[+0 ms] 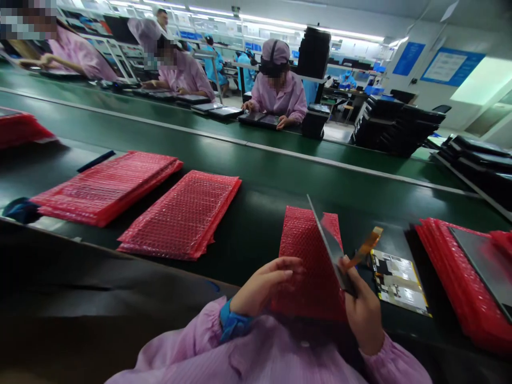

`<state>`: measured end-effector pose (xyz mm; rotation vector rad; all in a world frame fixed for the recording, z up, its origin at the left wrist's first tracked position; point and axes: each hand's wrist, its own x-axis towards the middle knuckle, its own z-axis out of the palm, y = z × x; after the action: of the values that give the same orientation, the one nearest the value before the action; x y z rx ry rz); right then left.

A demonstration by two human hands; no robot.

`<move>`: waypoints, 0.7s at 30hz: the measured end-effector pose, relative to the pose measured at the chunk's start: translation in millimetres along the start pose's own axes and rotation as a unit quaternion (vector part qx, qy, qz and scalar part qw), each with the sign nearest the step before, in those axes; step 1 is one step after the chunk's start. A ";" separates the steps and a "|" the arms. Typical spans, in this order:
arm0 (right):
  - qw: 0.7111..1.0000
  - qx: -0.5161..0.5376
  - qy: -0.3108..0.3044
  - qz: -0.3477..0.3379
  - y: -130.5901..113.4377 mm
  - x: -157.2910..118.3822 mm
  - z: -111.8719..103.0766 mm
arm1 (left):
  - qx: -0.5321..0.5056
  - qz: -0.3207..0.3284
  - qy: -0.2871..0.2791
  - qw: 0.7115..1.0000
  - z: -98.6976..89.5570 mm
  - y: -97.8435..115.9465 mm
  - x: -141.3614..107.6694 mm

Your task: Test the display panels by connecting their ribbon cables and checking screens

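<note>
My right hand [363,306] grips the lower end of a thin flat screen panel [330,240], which stands tilted nearly edge-on to me. An orange-brown ribbon cable [365,248] sticks out to the right beside my fingers. My left hand [269,285], with a blue band at the wrist, is held apart from the panel, fingers extended and holding nothing. Under and behind both hands lies a red bubble-wrap bag [298,234] on the dark bench. To the right of my right hand, another panel [400,282] lies flat, showing silvery parts and a yellow edge.
Red bubble-wrap bags lie in a left stack [108,186] and a middle stack [184,213]. A thicker red pile [452,272] at right carries a dark panel [486,261]. Across the green conveyor [256,165], people in pink work at devices near black tray stacks [396,125].
</note>
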<state>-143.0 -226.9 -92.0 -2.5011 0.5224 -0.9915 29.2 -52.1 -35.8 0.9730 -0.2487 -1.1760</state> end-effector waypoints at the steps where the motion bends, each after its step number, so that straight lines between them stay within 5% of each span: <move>1: 0.999 0.017 0.025 0.033 1.0 0.5 -8.5 | 0.057 0.023 0.007 0.998 -0.2 -1.1 -0.5; 4: 0.980 0.051 0.083 0.171 1.9 -4.0 -32.8 | 0.159 0.071 -0.001 0.985 -2.7 -3.1 -1.2; 7: 0.962 0.103 0.090 0.235 -0.5 -13.5 -46.0 | 0.106 0.087 -0.041 0.990 -8.7 -7.5 -2.1; 10: 0.955 0.171 0.083 0.227 -11.8 -16.5 -44.5 | 0.062 0.081 -0.091 0.991 -18.6 -14.9 -6.4; 12: 0.946 0.221 0.065 0.229 -22.3 -10.5 -38.2 | 0.103 0.013 -0.129 0.986 -25.7 -18.5 -10.4; 16: 0.926 0.300 0.013 0.229 -36.3 12.2 -29.0 | 0.155 -0.045 -0.116 0.980 -29.2 -15.3 -10.2; 19: 0.936 0.262 0.118 0.202 -46.4 21.8 -29.4 | 0.082 -0.105 -0.119 0.984 -15.4 -6.4 0.2; 21: 0.965 0.165 0.168 0.113 -58.2 23.4 -28.9 | 0.053 -0.129 -0.119 0.983 -3.0 0.9 10.3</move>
<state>-136.4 -194.9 -31.2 -1.9421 0.6643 -1.2987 35.9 -59.3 -40.0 0.9761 -0.3873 -1.5325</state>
